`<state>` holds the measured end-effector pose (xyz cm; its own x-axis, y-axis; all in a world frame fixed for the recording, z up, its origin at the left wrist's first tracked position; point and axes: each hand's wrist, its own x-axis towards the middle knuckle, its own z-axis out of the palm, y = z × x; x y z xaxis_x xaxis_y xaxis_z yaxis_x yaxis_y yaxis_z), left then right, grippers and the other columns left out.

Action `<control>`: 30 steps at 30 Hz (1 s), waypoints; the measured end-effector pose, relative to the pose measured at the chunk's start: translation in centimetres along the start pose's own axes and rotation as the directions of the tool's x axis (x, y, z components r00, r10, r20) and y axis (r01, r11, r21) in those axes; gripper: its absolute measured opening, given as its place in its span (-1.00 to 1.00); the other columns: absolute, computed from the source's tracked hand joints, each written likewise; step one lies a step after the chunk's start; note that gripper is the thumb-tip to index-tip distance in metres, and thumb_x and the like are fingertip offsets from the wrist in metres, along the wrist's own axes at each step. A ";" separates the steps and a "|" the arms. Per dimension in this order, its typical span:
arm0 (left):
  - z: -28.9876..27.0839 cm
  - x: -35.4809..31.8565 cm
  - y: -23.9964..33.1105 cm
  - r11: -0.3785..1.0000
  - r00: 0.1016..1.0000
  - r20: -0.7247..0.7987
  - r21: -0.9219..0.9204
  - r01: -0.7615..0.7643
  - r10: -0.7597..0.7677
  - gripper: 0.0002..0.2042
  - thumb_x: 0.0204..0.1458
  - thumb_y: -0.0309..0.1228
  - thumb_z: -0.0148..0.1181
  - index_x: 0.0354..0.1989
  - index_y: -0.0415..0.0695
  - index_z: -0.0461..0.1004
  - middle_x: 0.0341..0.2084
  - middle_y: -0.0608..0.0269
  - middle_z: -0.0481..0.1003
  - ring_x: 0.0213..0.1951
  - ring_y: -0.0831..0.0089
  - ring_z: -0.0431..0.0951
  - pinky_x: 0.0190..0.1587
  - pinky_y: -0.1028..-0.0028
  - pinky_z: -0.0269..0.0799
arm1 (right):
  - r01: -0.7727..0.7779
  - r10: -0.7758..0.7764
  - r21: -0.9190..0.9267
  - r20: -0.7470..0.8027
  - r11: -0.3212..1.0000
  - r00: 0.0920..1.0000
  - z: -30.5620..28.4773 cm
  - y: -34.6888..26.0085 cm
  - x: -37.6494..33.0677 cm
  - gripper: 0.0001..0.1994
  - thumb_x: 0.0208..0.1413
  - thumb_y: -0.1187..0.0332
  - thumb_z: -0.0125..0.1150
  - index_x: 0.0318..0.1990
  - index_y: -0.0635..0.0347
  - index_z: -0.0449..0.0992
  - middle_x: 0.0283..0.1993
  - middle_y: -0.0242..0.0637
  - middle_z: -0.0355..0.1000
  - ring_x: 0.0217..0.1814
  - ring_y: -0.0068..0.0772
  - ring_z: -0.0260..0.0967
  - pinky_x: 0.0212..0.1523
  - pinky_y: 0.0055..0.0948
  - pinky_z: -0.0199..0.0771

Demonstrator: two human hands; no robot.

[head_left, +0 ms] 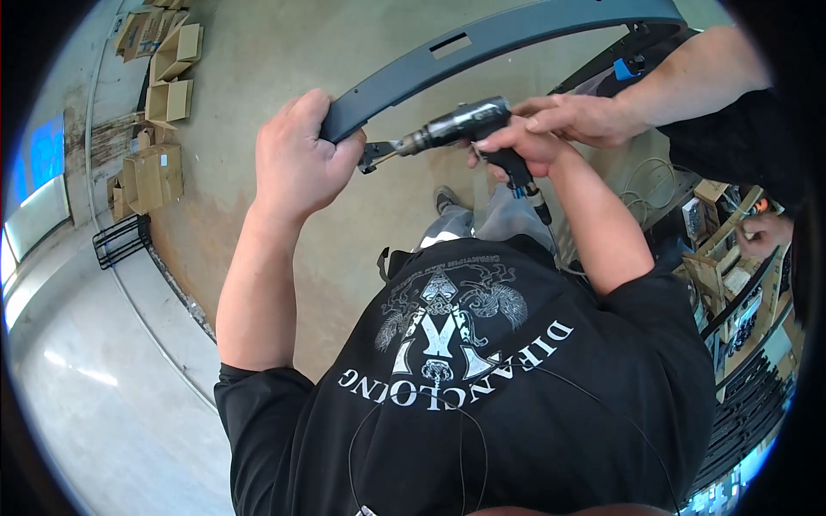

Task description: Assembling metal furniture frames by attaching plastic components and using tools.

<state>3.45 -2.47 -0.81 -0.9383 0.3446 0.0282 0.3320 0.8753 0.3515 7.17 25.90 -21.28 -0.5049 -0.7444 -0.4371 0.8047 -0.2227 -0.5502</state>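
Cardboard boxes on floor at 10 o'clock. Left hand clamped on end of long grey panel, which arcs off toward 1 o'clock. Panel looks stiff, light, awkwardly long; best held near end, as now. Right hand wrapped around air drill grip, bit toward panel end. Co-worker's hand rests over it.

We are seeing open brown cardboard boxes lying on the concrete floor at the far left, some stacked by a black wire rack. More small cartons are sitting on shelves at the right, partly hidden.
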 end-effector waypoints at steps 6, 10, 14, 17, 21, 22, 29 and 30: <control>-0.1 0.6 -0.5 0.999 0.999 -0.006 0.016 -0.041 0.041 -0.83 -0.12 -0.41 0.28 -0.46 -0.20 0.42 -0.58 0.06 0.43 -0.49 0.11 0.45 -0.36 0.25 0.38 | 0.007 0.022 0.112 -0.264 0.994 0.964 -5.6 1.5 -6.5 -0.71 0.28 0.32 0.24 0.09 0.21 0.47 -0.21 -0.24 0.55 -0.54 -0.48 0.41 -0.55 -0.45 0.41; -0.2 0.5 -0.2 0.999 1.000 0.004 0.032 -0.009 0.009 -0.82 -0.18 -0.41 0.32 -0.48 -0.18 0.43 -0.55 0.06 0.47 -0.46 0.05 0.50 -0.37 0.19 0.43 | 0.040 -0.021 0.096 -0.190 0.995 0.982 -4.1 1.9 -5.4 -0.72 0.27 0.37 0.23 0.09 0.21 0.47 -0.21 -0.22 0.55 -0.55 -0.48 0.41 -0.57 -0.47 0.41; 0.1 0.8 0.1 0.999 0.999 0.004 0.032 0.033 -0.033 -0.81 -0.16 -0.42 0.31 -0.48 -0.18 0.41 -0.57 0.08 0.44 -0.47 0.11 0.47 -0.38 0.23 0.39 | 0.117 -0.098 0.158 -0.123 0.981 0.988 -0.9 2.8 -4.1 -0.73 0.18 0.42 0.23 0.01 0.30 0.49 -0.25 -0.15 0.56 -0.59 -0.48 0.39 -0.57 -0.51 0.38; 0.3 1.1 0.1 0.999 1.000 -0.021 0.035 0.022 -0.021 -0.82 -0.15 -0.42 0.31 -0.48 -0.19 0.40 -0.57 0.09 0.43 -0.49 0.12 0.45 -0.38 0.24 0.38 | 0.124 -0.110 0.098 -0.136 0.987 0.985 0.2 3.0 -3.1 -0.75 0.16 0.44 0.24 -0.02 0.30 0.50 -0.25 -0.14 0.57 -0.60 -0.50 0.37 -0.57 -0.51 0.38; 0.1 0.7 0.1 0.999 0.999 -0.017 0.031 0.035 -0.034 -0.82 -0.15 -0.42 0.30 -0.47 -0.19 0.40 -0.58 0.09 0.43 -0.49 0.14 0.44 -0.38 0.25 0.38 | 0.134 -0.125 0.068 -0.113 0.989 0.986 1.4 3.1 -2.4 -0.78 0.12 0.49 0.22 -0.07 0.29 0.48 -0.16 -0.13 0.56 -0.59 -0.54 0.35 -0.55 -0.50 0.38; 0.0 0.7 0.2 0.999 1.000 -0.014 0.030 0.028 -0.027 -0.82 -0.14 -0.42 0.30 -0.47 -0.19 0.40 -0.58 0.09 0.43 -0.49 0.14 0.44 -0.39 0.25 0.37 | 0.167 -0.161 0.043 -0.114 0.985 0.980 1.6 3.1 -2.5 -0.78 0.11 0.50 0.20 -0.08 0.28 0.48 -0.12 -0.12 0.55 -0.58 -0.54 0.34 -0.55 -0.49 0.38; 0.0 0.3 0.7 0.999 1.000 -0.004 0.048 -0.001 0.001 -0.80 -0.14 -0.42 0.30 -0.48 -0.20 0.38 -0.58 0.08 0.41 -0.50 0.13 0.43 -0.40 0.25 0.37 | 0.244 -0.241 0.025 -0.086 0.970 0.967 1.0 -1.0 -6.2 -0.76 0.07 0.46 0.18 -0.10 0.29 0.47 -0.04 -0.07 0.56 -0.59 -0.56 0.32 -0.53 -0.53 0.36; 0.0 0.3 0.8 0.999 1.000 -0.008 0.047 -0.006 0.007 -0.80 -0.14 -0.42 0.30 -0.48 -0.20 0.38 -0.58 0.08 0.41 -0.50 0.13 0.43 -0.40 0.25 0.37 | 0.226 -0.224 0.012 -0.087 0.974 0.971 1.0 -1.2 -6.6 -0.76 0.07 0.48 0.16 -0.09 0.30 0.49 -0.04 -0.06 0.58 -0.58 -0.58 0.31 -0.53 -0.54 0.36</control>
<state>3.44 -1.68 -0.49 -0.9369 0.3476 0.0383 0.3421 0.8882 0.3068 9.83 30.43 -16.98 -0.6977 -0.6177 -0.3628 0.6733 -0.3927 -0.6264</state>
